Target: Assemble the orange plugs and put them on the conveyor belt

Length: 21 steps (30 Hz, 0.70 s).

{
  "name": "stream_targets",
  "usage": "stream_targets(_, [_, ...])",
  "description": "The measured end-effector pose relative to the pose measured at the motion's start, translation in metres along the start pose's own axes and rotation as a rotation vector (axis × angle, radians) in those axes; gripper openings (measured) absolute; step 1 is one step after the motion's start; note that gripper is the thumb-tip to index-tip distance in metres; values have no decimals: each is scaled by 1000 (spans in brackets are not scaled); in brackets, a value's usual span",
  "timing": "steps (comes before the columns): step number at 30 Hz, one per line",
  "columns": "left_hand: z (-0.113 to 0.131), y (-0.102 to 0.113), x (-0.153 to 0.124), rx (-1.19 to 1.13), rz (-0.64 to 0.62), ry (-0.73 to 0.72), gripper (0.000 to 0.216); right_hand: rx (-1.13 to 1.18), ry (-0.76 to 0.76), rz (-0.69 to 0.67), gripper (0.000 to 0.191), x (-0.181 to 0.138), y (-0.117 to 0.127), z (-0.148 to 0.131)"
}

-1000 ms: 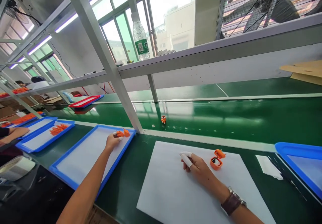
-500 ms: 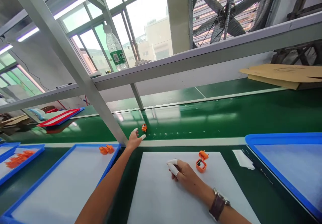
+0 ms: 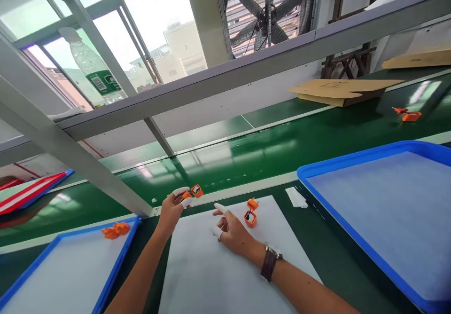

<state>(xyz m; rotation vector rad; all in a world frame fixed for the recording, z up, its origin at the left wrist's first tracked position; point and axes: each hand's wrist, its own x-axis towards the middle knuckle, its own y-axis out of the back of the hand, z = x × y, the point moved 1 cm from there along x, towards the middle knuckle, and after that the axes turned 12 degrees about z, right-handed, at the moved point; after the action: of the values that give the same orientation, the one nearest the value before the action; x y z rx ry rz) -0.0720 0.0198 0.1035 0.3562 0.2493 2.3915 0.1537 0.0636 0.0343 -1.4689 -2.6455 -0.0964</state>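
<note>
My left hand, with white finger cots on its thumb and forefinger, pinches a small orange plastic case by one half. The case hangs open, its squarish half showing something white and dark inside. My right hand is above the white sheet, holding nothing, its covered thumb and forefinger apart. Just right of it, a second orange case lies opened on the sheet, its lid part tipped away and a dark piece inside. A dark-strapped watch is on my right wrist.
On the left, a blue-rimmed tray holds several orange pieces. Another blue tray stands at right, beside a white paper scrap. Another orange case rests on the green belt. A grey metal post rises near my left hand.
My left hand has picked up the orange case from the green belt and drawn it back toward the sheet. The right hand's fingers have spread. The view has swung to the right.
</note>
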Motion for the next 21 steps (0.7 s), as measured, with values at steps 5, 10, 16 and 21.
stream_targets(5, [10, 3, -69, -57, -307, -7, 52, -32, 81, -130, 47, -4, 1, -7])
stream_targets(10, [-4, -14, -107, -160, -229, 160, 46, -110, 266, -80, 23, -8, 1, -13])
stream_targets(16, [-21, -20, -121, -249, -355, 138, 45, -205, 426, -104, 55, -10, -1, -4])
stream_targets(21, [-36, -3, -117, 100, -152, -373, 46, -103, 368, -87, 61, -9, -1, -1])
